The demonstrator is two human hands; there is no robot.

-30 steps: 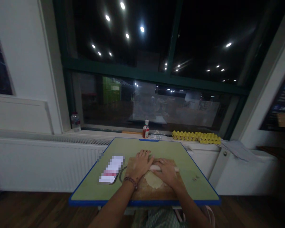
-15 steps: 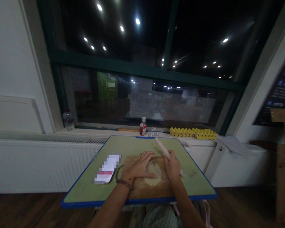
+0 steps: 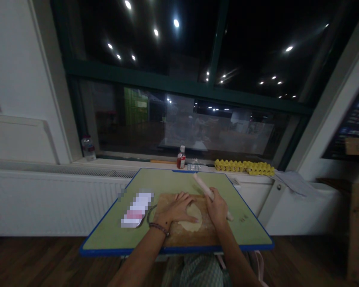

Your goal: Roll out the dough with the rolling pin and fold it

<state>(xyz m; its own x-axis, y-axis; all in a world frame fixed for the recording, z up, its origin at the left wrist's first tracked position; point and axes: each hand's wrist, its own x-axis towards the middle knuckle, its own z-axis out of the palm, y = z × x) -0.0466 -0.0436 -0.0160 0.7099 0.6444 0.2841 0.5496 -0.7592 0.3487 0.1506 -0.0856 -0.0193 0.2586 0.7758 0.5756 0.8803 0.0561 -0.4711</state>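
A flat, roughly round sheet of pale dough (image 3: 193, 223) lies on a wooden board (image 3: 194, 240). My left hand (image 3: 179, 209) rests over the dough's left side, fingers spread and thumb lying across it; part of the dough is hidden beneath. My right hand (image 3: 217, 207) is wrapped round a light wooden rolling pin (image 3: 202, 184) at the board's right side. The pin slants, with its far end pointing up and left past the board and its near end showing below my hand.
The board sits on a green table (image 3: 113, 235) with a blue rim. A phone with a blurred screen (image 3: 139, 209) lies left of it. On the windowsill stand a small bottle of red liquid (image 3: 181, 158), yellow egg trays (image 3: 243, 166) and a clear bottle (image 3: 88, 148).
The view has shifted slightly. The dough sheet sits a little differently under my left hand, its edge lying further left. My right hand keeps its hold on the rolling pin.
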